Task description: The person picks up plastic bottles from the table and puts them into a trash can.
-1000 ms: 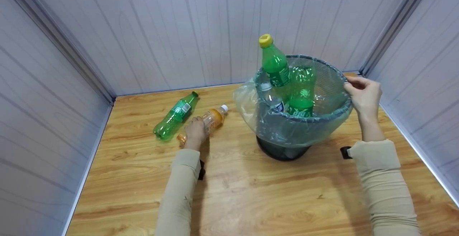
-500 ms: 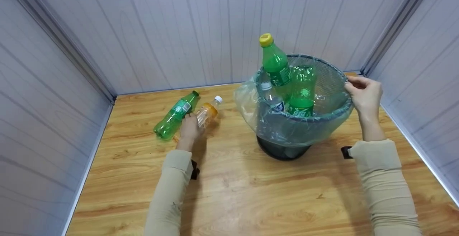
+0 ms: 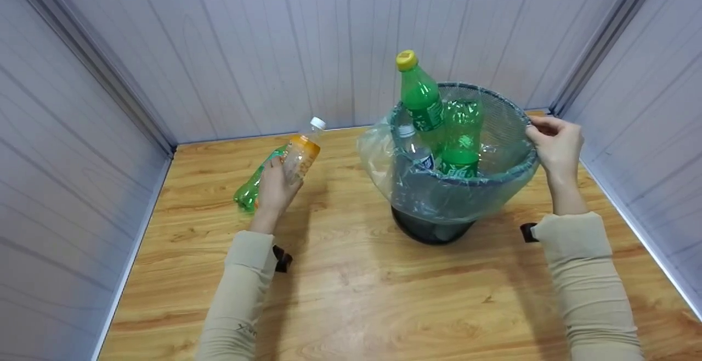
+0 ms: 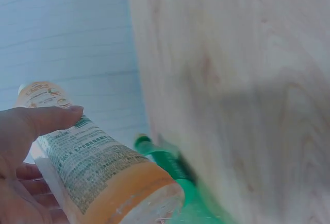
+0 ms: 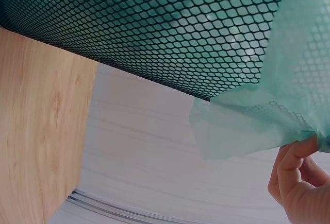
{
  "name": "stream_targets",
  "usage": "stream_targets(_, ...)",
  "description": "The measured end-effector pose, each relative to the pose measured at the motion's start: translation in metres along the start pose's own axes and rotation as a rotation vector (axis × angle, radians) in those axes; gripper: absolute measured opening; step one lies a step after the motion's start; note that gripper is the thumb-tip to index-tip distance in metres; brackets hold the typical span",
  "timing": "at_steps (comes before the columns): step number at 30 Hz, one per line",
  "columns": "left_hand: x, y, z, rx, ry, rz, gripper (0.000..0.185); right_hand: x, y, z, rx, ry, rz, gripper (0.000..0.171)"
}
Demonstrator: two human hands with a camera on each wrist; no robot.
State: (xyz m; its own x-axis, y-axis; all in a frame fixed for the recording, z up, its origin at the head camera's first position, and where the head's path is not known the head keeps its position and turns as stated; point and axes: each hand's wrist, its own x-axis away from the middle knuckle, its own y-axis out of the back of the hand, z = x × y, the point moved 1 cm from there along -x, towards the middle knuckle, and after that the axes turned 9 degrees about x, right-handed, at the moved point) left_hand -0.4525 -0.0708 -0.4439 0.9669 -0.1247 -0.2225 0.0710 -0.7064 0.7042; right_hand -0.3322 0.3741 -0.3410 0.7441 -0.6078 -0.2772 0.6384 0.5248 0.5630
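My left hand [image 3: 277, 190] grips a clear plastic bottle [image 3: 300, 159] with an orange-trimmed label and white cap, tilted cap-up above the table. In the left wrist view, the thumb lies across the label of this bottle [image 4: 98, 157]. Partly hidden behind the hand, a green bottle [image 3: 251, 190] lies on the table. At the right, my right hand [image 3: 558, 144] pinches the rim of a mesh bin [image 3: 433, 229] and its thin plastic liner [image 3: 466, 199]. The right wrist view shows the fingers on the liner [image 5: 247, 126] below the black mesh [image 5: 154, 33].
Inside the bin stand a green bottle with a yellow cap [image 3: 421, 97], an upturned green bottle [image 3: 462, 141] and a clear bottle [image 3: 414, 147]. Pale panel walls [image 3: 247, 48] enclose the wooden table [image 3: 351, 295] at the back and both sides.
The left hand has lifted the orange-labelled bottle off the table and moved left with it, its cap end tipping upward. The right hand stays at the bin rim.
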Motion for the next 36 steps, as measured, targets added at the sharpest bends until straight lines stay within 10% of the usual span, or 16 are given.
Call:
stream_targets(13, 0.015, 0.036, -0.047, 0.099, -0.16, -0.177, 0.067, -0.001, -0.001, 0.001, -0.016, 0.016, -0.004, 0.027)
stream_targets(36, 0.044, 0.082, -0.141, 0.272, -0.436, -0.218, 0.067, -0.002, -0.001, -0.001, -0.021, 0.002, -0.01, 0.027)
